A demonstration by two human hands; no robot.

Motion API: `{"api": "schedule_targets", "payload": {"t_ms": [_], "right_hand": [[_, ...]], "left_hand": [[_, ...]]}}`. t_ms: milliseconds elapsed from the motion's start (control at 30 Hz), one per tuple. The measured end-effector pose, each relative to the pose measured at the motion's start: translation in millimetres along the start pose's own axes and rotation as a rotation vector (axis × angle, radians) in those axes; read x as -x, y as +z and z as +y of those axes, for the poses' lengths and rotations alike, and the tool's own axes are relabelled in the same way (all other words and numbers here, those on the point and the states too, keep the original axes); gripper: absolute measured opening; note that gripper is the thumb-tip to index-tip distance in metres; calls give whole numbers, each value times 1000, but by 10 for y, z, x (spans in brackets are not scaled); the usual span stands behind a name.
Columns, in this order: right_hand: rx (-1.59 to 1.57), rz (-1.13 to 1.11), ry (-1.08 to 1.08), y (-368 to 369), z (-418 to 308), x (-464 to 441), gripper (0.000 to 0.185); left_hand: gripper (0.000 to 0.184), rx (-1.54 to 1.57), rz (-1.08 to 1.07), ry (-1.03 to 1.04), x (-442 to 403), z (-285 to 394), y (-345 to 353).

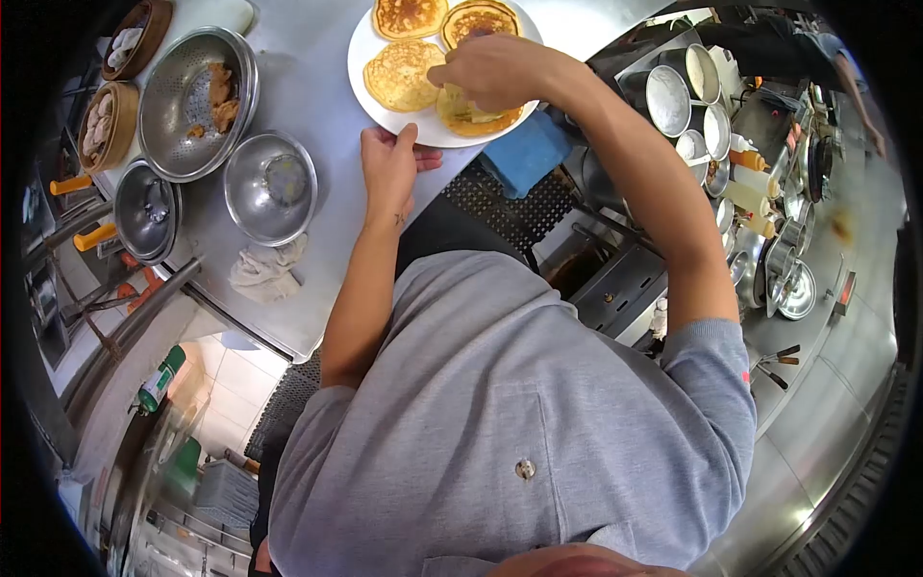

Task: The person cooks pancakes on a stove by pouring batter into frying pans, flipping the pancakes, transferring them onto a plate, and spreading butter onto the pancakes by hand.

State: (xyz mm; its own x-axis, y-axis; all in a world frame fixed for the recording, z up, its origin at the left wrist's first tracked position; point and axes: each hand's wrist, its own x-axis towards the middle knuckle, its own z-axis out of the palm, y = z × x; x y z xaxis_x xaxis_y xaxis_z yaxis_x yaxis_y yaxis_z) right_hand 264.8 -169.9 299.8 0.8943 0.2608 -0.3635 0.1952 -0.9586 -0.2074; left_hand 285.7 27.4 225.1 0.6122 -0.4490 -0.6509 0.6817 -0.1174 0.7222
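A white plate (361,53) at the table's edge bears several browned pancakes (402,77). My left hand (389,171) grips the near rim, thumb on top and fingers tucked beneath. Above the right side of the plate, my right hand (495,72) is bent down with its fingers drawn together over the nearest pancake (490,122). A pale yellow-green topping (456,108) lies on that pancake, partly under the hand. Whatever the right fingertips hold is hidden by the hand itself.
Left on the metal table (317,58) stand a colander (173,111) with brown food pieces, a steel bowl (269,197) and a crumpled cloth (267,272). A blue cloth (524,154) hangs right of the plate. Pots (667,101) and sauce bottles (750,183) crowd the right counter.
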Motion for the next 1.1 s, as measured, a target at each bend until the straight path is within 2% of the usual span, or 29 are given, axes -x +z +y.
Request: {"api": "schedule_targets", "payload": {"t_ms": [133, 200, 300, 367, 433, 533, 600, 633, 667, 733, 767, 800, 867, 900, 967, 1000, 1067, 1100], "right_hand": [[58, -60, 115, -78, 120, 103, 36], [9, 30, 146, -88, 179, 138, 38], [-55, 16, 35, -80, 106, 185, 40], [1, 18, 51, -110, 94, 239, 40], [61, 19, 64, -118, 121, 289, 41], [74, 138, 29, -108, 131, 327, 40], [17, -100, -4, -169, -15, 295, 38], [-34, -125, 89, -261, -52, 290, 35], [-35, -128, 88, -235, -11, 313, 35], [2, 177, -2, -168, 118, 344, 33], [-52, 73, -11, -190, 115, 322, 34], [-50, 74, -11, -200, 91, 313, 34], [-87, -139, 35, -222, 34, 309, 31], [-87, -141, 34, -228, 47, 321, 31], [-74, 77, -24, -247, 68, 343, 31], [-74, 78, -24, -247, 40, 322, 31], [-116, -207, 96, -254, -28, 281, 32], [-114, -208, 99, -259, 4, 296, 32]], "left_hand": [[33, 58, 3, 44, -57, -29, 9], [32, 87, 11, 63, -63, -33, 3], [31, 47, 27, -16, -3, -20, 16], [36, -14, -112, -38, 32, 12, 47], [35, 8, -93, -33, -14, -59, 53], [34, 36, -74, -16, -14, -48, 89], [33, 36, -79, -3, -8, -26, 117], [33, 37, -76, -11, -14, -25, 126], [32, 40, -68, -20, -11, -30, 122], [32, 65, -97, 7, -10, -29, 110], [31, 84, -135, 36, -9, -27, 107], [31, 85, -135, 37, -11, -30, 108], [31, 71, -96, 40, -20, -44, 125], [31, 74, -95, 39, -20, -43, 130], [31, 95, -109, 33, -9, -29, 128], [31, 94, -108, 33, -7, -29, 120], [32, 83, -122, 6, -15, -26, 120], [32, 84, -124, 7, -22, -26, 126]]}}
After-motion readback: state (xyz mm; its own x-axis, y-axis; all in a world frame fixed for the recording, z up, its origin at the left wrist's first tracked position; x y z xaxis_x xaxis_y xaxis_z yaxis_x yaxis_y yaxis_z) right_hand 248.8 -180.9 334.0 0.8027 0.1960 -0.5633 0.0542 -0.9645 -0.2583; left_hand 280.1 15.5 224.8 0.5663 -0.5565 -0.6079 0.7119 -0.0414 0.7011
